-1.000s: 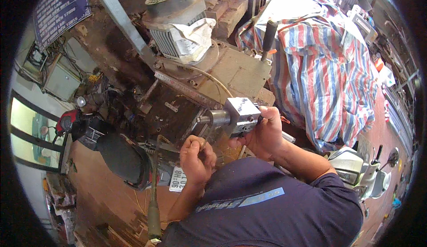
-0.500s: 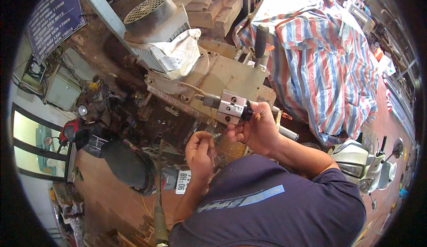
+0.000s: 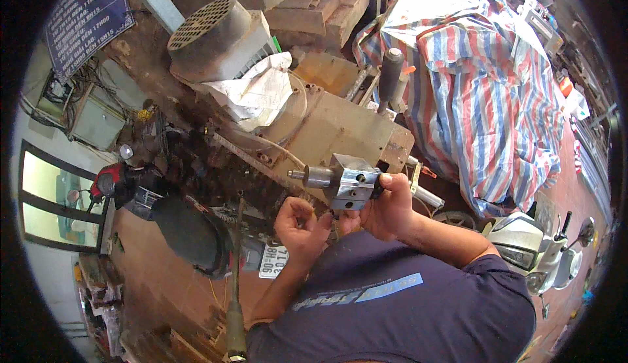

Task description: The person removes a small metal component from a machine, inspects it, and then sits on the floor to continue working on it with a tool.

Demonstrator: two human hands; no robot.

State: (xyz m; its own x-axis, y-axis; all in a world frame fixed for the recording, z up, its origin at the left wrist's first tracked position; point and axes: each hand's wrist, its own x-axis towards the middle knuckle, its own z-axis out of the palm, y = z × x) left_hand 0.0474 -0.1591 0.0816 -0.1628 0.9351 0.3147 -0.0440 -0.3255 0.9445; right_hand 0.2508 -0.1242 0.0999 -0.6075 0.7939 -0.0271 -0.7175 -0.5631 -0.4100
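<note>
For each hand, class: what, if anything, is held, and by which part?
The right hand holds a metal block by its dark end, opposite the narrow tip. The left hand is curled; whether it holds anything cannot be told.

My wide fisheye feed from the wearer's head, pitched down toward the hands.
I look from above the dark shirt (image 3: 405, 301), which fills the bottom of my view, onto the left hand (image 3: 301, 227) and right hand (image 3: 390, 212), close in and near the middle. Past them my lens faces outward to a motor (image 3: 210, 39) farther off, a striped sheet (image 3: 487, 101) at upper right and a window (image 3: 60, 173) at far left, its frame bowing with the round, black-cornered picture. I see it upright and unmirrored: its left is the wearer's left.
</note>
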